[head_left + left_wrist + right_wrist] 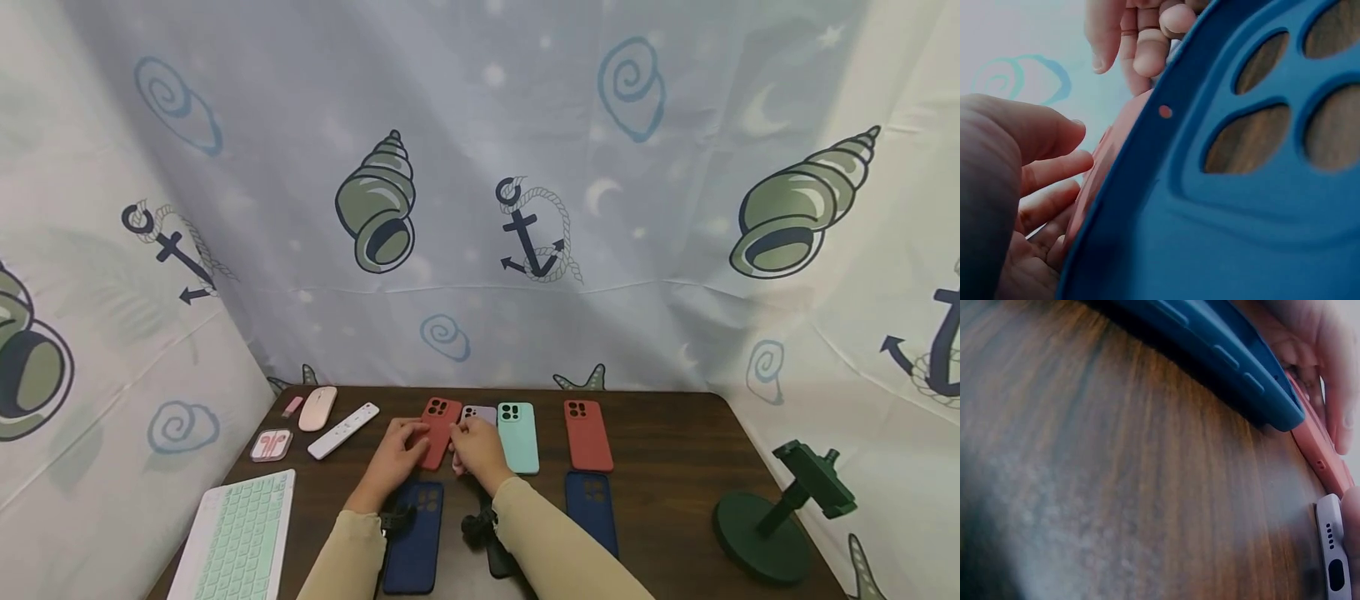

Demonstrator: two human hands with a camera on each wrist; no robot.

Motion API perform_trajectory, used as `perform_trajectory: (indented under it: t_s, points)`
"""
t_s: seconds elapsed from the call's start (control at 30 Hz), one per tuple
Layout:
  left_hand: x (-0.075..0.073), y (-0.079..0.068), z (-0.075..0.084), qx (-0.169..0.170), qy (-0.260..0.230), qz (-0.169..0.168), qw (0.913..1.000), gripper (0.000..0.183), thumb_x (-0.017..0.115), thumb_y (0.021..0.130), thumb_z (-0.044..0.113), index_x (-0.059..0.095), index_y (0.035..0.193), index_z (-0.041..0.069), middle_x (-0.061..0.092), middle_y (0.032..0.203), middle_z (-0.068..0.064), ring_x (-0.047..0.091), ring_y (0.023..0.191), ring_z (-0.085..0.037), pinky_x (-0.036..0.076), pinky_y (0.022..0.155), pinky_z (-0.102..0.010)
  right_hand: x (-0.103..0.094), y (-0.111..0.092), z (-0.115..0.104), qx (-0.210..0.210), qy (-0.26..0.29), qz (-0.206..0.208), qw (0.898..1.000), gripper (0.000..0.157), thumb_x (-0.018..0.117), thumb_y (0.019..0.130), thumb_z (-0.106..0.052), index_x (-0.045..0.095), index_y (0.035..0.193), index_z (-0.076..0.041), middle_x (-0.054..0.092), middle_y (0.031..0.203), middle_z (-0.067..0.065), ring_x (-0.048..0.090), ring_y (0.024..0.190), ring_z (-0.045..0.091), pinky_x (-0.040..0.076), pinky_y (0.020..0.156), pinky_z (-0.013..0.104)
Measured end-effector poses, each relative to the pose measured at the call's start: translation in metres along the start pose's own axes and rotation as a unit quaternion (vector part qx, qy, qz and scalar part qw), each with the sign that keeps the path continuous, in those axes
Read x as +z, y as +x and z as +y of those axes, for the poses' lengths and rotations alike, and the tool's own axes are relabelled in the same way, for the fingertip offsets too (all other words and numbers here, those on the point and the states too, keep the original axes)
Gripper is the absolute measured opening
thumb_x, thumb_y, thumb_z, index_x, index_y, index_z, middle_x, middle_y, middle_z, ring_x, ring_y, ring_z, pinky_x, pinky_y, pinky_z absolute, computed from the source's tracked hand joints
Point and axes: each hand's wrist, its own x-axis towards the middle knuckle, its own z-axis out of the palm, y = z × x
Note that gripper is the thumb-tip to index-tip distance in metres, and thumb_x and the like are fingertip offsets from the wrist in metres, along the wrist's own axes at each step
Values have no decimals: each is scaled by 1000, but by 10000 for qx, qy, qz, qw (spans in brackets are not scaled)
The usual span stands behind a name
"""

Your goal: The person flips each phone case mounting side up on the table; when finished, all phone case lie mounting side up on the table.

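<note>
In the head view, my left hand (pixel 393 462) touches the left edge of a red phone case (pixel 435 450), lying flat. Its fingers (pixel 1060 165) meet that case's side in the left wrist view. My right hand (pixel 482 454) curls over a lilac phone case (pixel 487 412) and grips it, covering most of it. The lilac case's end (pixel 1330 540) shows a port opening and small holes in the right wrist view. A mint phone case (pixel 521 446) lies just right of this hand. Below the left wrist is a blue phone case (pixel 412 542), empty, its camera cutouts showing wood.
Another red case (pixel 588 437) and blue case (pixel 592 512) lie to the right. A green stand (pixel 765 533) is at far right. Leftward are a keyboard (pixel 240 533), white remote (pixel 342 431), mouse (pixel 318 408), earphone box (pixel 272 445) and small pink item (pixel 292 407).
</note>
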Motion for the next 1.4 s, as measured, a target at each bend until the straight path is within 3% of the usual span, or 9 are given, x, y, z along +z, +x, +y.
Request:
perform_trajectory:
  t_s: [0.3, 0.43, 0.67, 0.87, 1.13, 1.4]
  points:
    - [5, -7, -2, 84, 67, 117, 9999, 32, 70, 97, 19, 68, 128, 10, 54, 136, -10, 56, 125, -28, 45, 102, -50, 3, -5, 12, -14, 66, 0, 10000, 34, 52, 105, -21, 70, 85, 0, 63, 60, 6, 60, 42, 17, 53, 45, 32]
    - [6, -9, -1, 8, 107, 72, 9999, 31, 72, 96, 19, 69, 125, 12, 55, 136, -10, 56, 123, -26, 44, 103, -48, 4, -9, 15, -206, -136, -63, 9997, 30, 53, 105, -21, 72, 91, -4, 61, 58, 2, 57, 42, 14, 51, 46, 31]
    - [4, -3, 0, 162, 128, 112, 9997, 38, 76, 93, 28, 67, 127, 13, 54, 131, -11, 55, 119, -26, 44, 102, -48, 1, -8, 10, -284, 465, -184, 9983, 24, 55, 105, -21, 70, 103, -3, 69, 79, 20, 55, 46, 14, 48, 45, 29]
    - [3, -1, 1, 151, 308, 66, 9994, 46, 78, 90, 36, 66, 130, 16, 54, 127, -12, 49, 116, -28, 43, 97, -46, 1, -6, 8, -313, 791, -342, 9958, 19, 57, 104, -18, 69, 108, -4, 68, 87, 25, 52, 45, 13, 46, 43, 26]
    - [1, -2, 4, -26, 399, -28, 9992, 61, 77, 86, 53, 62, 135, 20, 50, 131, -12, 43, 117, -28, 42, 92, -44, -1, -5, 6, -620, 669, -340, 9953, 17, 66, 99, -16, 67, 114, -8, 69, 85, 23, 57, 46, 16, 48, 45, 28]
    - [0, -2, 12, -195, 491, -232, 9983, 81, 76, 79, 67, 54, 141, 19, 45, 136, -15, 41, 117, -33, 34, 88, -45, -2, -3, 9, -809, 231, -390, 9957, 28, 70, 97, -26, 65, 123, -19, 61, 76, 8, 58, 46, 17, 50, 45, 30]
